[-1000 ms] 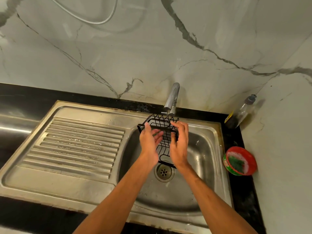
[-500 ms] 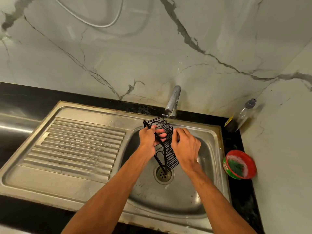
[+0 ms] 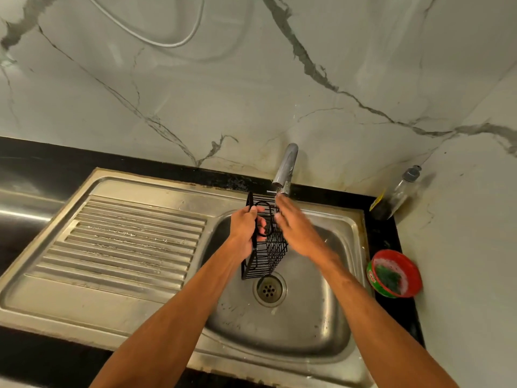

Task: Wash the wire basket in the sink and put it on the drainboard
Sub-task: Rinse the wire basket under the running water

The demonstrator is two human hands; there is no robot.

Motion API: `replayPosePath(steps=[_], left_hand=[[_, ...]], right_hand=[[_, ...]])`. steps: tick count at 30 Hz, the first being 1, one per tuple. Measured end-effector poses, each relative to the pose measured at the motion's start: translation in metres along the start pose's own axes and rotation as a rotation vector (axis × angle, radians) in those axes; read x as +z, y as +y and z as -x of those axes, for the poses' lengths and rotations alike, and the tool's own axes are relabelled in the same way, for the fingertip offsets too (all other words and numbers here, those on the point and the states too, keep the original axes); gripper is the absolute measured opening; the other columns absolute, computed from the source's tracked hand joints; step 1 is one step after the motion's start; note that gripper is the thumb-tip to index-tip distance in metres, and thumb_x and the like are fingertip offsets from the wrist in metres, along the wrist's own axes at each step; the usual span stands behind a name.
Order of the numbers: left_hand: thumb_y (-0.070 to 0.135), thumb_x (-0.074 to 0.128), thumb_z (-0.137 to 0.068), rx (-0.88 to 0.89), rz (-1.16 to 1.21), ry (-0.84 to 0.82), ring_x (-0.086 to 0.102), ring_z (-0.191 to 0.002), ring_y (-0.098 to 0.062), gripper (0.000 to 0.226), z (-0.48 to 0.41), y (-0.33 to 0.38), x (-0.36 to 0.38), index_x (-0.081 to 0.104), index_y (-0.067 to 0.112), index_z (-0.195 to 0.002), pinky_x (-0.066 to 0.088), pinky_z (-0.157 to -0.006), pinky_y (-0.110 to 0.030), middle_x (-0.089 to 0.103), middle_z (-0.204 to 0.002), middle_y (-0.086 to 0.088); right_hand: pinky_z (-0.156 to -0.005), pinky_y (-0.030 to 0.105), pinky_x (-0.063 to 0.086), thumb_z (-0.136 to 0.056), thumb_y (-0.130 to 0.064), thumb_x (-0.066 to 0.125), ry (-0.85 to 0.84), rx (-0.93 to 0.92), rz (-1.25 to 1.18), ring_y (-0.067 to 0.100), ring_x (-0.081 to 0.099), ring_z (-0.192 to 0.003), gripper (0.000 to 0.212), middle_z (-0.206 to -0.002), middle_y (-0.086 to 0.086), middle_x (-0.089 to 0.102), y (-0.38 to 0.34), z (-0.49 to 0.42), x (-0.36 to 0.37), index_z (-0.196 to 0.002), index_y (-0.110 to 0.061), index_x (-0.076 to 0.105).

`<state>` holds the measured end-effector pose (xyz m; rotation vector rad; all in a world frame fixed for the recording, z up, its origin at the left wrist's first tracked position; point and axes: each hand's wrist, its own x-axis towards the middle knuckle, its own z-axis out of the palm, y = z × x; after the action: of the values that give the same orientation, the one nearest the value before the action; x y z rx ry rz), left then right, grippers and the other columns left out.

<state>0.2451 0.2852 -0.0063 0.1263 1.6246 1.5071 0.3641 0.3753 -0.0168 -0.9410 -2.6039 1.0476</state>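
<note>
The left hand [image 3: 246, 231] is curled around the wire basket [image 3: 272, 254], fingers hooked through the bars near its upper end. The right hand [image 3: 296, 228] has straight, spread fingers laid flat against the basket's right side and grips nothing; it is a little blurred. The basket hangs upright and lengthwise over the sink [image 3: 307, 326], its lower end just above the drain [image 3: 269, 288] at six o'clock and the tap [image 3: 285, 169] at twelve.

The basket looks light and stiff, a thin black grid that should not bend under a rub. When wet, the bars are probably slick and narrow to pinch. Hooking fingers through the mesh or round the rim wire, as the left hand does, seems the surest hold.

The ribbed drainboard [image 3: 126, 239] lies at nine o'clock of the basin. At three o'clock sits a red tub [image 3: 402, 264] with a green scrubber [image 3: 387, 278].
</note>
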Motion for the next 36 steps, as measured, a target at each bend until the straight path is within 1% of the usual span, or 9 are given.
replayPosePath(steps=[2, 5, 9, 13, 19, 24, 26, 33, 36], left_hand=[[0.023, 0.038, -0.112, 0.006, -0.030, -0.005, 0.044, -0.047, -0.008, 0.031, 0.000, 0.004, -0.001, 0.066, 0.013, -0.106, 0.043, -0.047, -0.027, 0.054, -0.061, 0.001], [0.023, 0.038, -0.111, 0.002, -0.055, -0.018, 0.039, -0.045, -0.007, 0.033, -0.001, 0.004, -0.003, 0.066, 0.014, -0.099, 0.037, -0.043, -0.024, 0.050, -0.060, 0.001], [0.020, 0.038, -0.110, -0.014, -0.038, -0.080, 0.037, -0.042, -0.008, 0.032, -0.002, 0.002, -0.001, 0.065, 0.013, -0.094, 0.035, -0.041, -0.024, 0.049, -0.058, 0.000], [0.023, 0.039, -0.111, -0.006, -0.098, -0.153, 0.032, -0.045, -0.009, 0.035, 0.002, 0.006, 0.001, 0.062, 0.018, -0.084, 0.032, -0.041, -0.024, 0.046, -0.058, 0.003], [0.022, 0.042, -0.110, 0.023, -0.128, -0.202, 0.030, -0.044, -0.008, 0.033, -0.002, 0.003, -0.004, 0.059, 0.018, -0.082, 0.029, -0.041, -0.022, 0.045, -0.058, 0.003], [0.017, 0.042, -0.110, 0.038, -0.011, -0.102, 0.035, -0.043, -0.006, 0.033, -0.007, 0.000, -0.005, 0.063, 0.015, -0.084, 0.032, -0.039, -0.018, 0.045, -0.055, 0.003], [0.017, 0.042, -0.109, 0.035, 0.010, -0.056, 0.037, -0.039, -0.004, 0.035, -0.008, 0.001, -0.008, 0.063, 0.016, -0.082, 0.034, -0.040, -0.017, 0.046, -0.051, 0.005], [0.020, 0.038, -0.111, 0.038, 0.071, -0.008, 0.031, -0.041, -0.004, 0.035, -0.013, 0.003, -0.020, 0.067, 0.011, -0.094, 0.028, -0.048, -0.022, 0.042, -0.050, 0.009], [0.022, 0.036, -0.112, 0.010, 0.106, -0.044, 0.025, -0.041, -0.005, 0.035, -0.015, 0.005, -0.028, 0.065, 0.012, -0.096, 0.027, -0.044, -0.022, 0.036, -0.053, 0.009]], right_hand=[[-0.124, 0.035, 0.001, -0.107, -0.039, 0.029, -0.048, -0.019, -0.018, 0.005, -0.010, -0.150, 0.057, -0.165, -0.011, -0.010, 0.012, -0.007, 0.012, -0.158, -0.032, 0.003], [-0.123, 0.041, -0.007, -0.106, -0.049, 0.018, -0.001, 0.030, 0.094, 0.010, -0.022, -0.148, 0.057, -0.164, -0.006, -0.019, 0.005, -0.017, 0.019, -0.156, -0.036, -0.003], [-0.124, 0.040, -0.003, -0.107, -0.045, 0.013, 0.023, -0.197, 0.274, 0.009, -0.009, -0.152, 0.054, -0.166, -0.007, -0.003, -0.010, -0.021, 0.021, -0.158, -0.029, 0.008], [-0.124, 0.036, 0.007, -0.108, -0.040, 0.020, 0.104, 0.019, 0.255, 0.019, 0.011, -0.152, 0.054, -0.164, 0.007, 0.018, -0.008, -0.026, 0.013, -0.157, -0.016, 0.018], [-0.121, 0.039, 0.023, -0.106, -0.041, 0.035, 0.152, -0.121, 0.298, 0.022, 0.030, -0.146, 0.059, -0.159, 0.010, 0.033, 0.005, -0.014, 0.012, -0.156, -0.013, 0.024], [-0.125, 0.045, 0.003, -0.105, -0.031, 0.023, 0.167, -0.266, 0.439, 0.025, 0.000, -0.153, 0.056, -0.166, 0.009, 0.008, -0.008, 0.003, 0.038, -0.158, -0.012, 0.016], [-0.125, 0.046, 0.005, -0.107, -0.032, 0.023, 0.176, -0.312, 0.375, 0.021, -0.006, -0.153, 0.055, -0.166, 0.005, 0.006, -0.011, 0.013, 0.047, -0.158, -0.013, 0.015], [-0.119, 0.037, 0.031, -0.100, -0.011, 0.056, 0.306, -0.578, 0.142, 0.017, 0.034, -0.146, 0.042, -0.154, 0.006, 0.042, 0.007, 0.047, 0.044, -0.141, -0.012, 0.053], [-0.109, 0.025, 0.043, -0.096, -0.002, 0.059, 0.581, -0.263, -0.236, 0.013, 0.051, -0.133, 0.031, -0.140, 0.008, 0.058, 0.010, 0.049, 0.035, -0.126, -0.008, 0.066]])
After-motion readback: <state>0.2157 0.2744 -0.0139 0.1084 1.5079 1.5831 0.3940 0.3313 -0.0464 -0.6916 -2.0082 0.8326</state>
